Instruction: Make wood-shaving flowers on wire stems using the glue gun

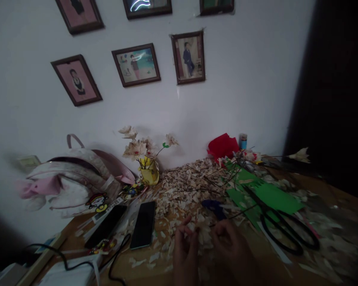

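Observation:
Low in the middle of the view, my left hand (185, 246) is closed, its thumb and fingers drawn together. What it pinches, if anything, is too dark to make out. My right hand (231, 242) pinches a thin dark stem (241, 212), which slants up to the right toward the scissors. Between the hands lies pale, petal-like material (205, 234); I cannot tell whether it joins the stem. Just beyond is a dark blue tool (213, 206), partly behind my right hand. Large black-handled scissors (282, 228) rest to the right, over green sheets (277, 198).
Pale scraps (185, 182) are heaped toward the wall. A yellow pot (149, 174) of pale flowers (135, 149) stands at the back. To the left are a phone (143, 224), a backpack (74, 178) and a black cable (110, 270). Red paper (223, 146) lies back right.

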{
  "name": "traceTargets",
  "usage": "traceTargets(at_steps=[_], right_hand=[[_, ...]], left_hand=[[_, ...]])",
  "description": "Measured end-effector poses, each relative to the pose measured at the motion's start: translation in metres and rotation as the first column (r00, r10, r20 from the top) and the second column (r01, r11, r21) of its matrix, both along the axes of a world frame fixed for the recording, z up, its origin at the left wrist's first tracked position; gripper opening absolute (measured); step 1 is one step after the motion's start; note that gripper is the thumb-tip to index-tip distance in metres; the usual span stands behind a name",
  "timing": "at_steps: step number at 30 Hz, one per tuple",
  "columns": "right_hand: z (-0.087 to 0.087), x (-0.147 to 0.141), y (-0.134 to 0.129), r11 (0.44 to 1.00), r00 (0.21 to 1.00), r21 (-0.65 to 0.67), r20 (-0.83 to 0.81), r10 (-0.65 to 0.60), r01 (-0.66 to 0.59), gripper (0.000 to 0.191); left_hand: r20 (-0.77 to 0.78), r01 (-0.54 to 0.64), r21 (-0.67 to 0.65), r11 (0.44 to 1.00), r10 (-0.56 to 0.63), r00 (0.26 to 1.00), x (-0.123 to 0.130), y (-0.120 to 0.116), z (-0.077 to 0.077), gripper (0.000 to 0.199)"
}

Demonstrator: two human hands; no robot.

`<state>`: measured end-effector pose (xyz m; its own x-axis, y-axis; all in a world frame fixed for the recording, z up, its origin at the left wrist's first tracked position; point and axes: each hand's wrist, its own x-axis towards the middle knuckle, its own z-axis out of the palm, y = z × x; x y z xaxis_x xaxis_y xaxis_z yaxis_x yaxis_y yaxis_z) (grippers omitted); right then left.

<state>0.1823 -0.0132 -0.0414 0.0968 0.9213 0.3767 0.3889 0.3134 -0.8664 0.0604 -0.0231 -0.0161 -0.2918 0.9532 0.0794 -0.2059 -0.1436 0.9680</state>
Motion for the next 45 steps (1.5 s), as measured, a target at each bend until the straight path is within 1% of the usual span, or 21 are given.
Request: traceTargets(at_steps=[4, 8, 11, 15, 18, 20, 25, 27, 31, 34, 36, 38, 41, 45], right_hand=[[0.0, -0.001, 0.004, 1.0, 0.983, -0.016, -0.185, 0.01, -0.013, 0.012], [-0.002, -0.001, 0.007, 0.996, 0.965, -0.056, -0.256, 0.046, -0.062, 0.011], [-0.006, 0.0, 0.01, 0.993, 0.964, -0.07, -0.254, 0.074, -0.094, 0.011], [-0.008, 0.0, 0.01, 0.995, 0.964, -0.047, -0.254, 0.077, -0.092, 0.01], [-0.006, 0.0, 0.009, 0.99, 0.963, -0.08, -0.254, 0.091, -0.115, 0.009], [-0.003, 0.0, 0.008, 0.986, 0.962, -0.105, -0.256, 0.098, -0.129, 0.009], [-0.001, 0.002, 0.007, 0.99, 0.971, -0.117, -0.235, 0.044, -0.073, 0.016], [-0.003, 0.002, 0.007, 0.993, 0.975, -0.11, -0.222, 0.02, -0.045, 0.018], [-0.005, 0.001, 0.008, 0.994, 0.977, -0.1, -0.211, 0.012, -0.033, 0.017], [-0.002, -0.001, 0.005, 0.987, 0.984, -0.147, -0.175, 0.039, -0.065, 0.015], [0.001, -0.003, 0.003, 0.978, 0.988, -0.192, -0.146, 0.049, -0.077, 0.014], [0.001, -0.003, 0.003, 0.974, 0.988, -0.209, -0.144, 0.059, -0.088, 0.013], [-0.001, -0.003, 0.004, 0.967, 0.968, -0.217, -0.237, 0.082, -0.135, 0.012], [-0.005, -0.002, 0.008, 0.956, 0.914, -0.24, -0.4, 0.063, -0.17, 0.013]], left_hand=[[0.059, -0.01, 0.02, 1.0, 0.008, 0.998, -0.001, 0.002, -0.004, 0.029], [0.095, -0.008, 0.027, 1.0, 0.006, 0.995, -0.001, 0.004, -0.006, 0.029], [0.089, -0.008, 0.023, 1.0, 0.006, 0.996, -0.001, 0.005, -0.005, 0.03], [0.046, -0.028, 0.014, 1.0, 0.027, 0.999, 0.0, 0.005, -0.005, 0.033], [-0.01, -0.074, 0.033, 0.997, 0.074, 0.997, -0.002, 0.007, -0.008, 0.034], [-0.024, -0.083, 0.048, 0.995, 0.084, 0.996, -0.004, 0.008, -0.011, 0.034], [-0.077, -0.015, 0.07, 0.997, 0.021, 0.997, -0.011, 0.011, -0.01, 0.038], [-0.071, -0.023, 0.076, 0.997, 0.028, 0.997, -0.012, 0.011, -0.007, 0.041], [-0.089, -0.059, 0.03, 0.998, 0.061, 0.994, -0.011, 0.01, -0.002, 0.042], [-0.091, -0.078, 0.033, 0.996, 0.08, 0.993, -0.011, 0.01, -0.001, 0.039], [-0.088, -0.066, 0.038, 0.997, 0.069, 0.994, -0.011, 0.011, -0.002, 0.037], [-0.069, -0.063, 0.032, 0.997, 0.065, 0.995, -0.01, 0.012, -0.005, 0.036], [-0.013, -0.111, 0.04, 0.993, 0.112, 0.994, -0.006, 0.012, -0.009, 0.033], [0.029, -0.15, 0.059, 0.987, 0.148, 0.988, -0.002, 0.012, -0.011, 0.043]])
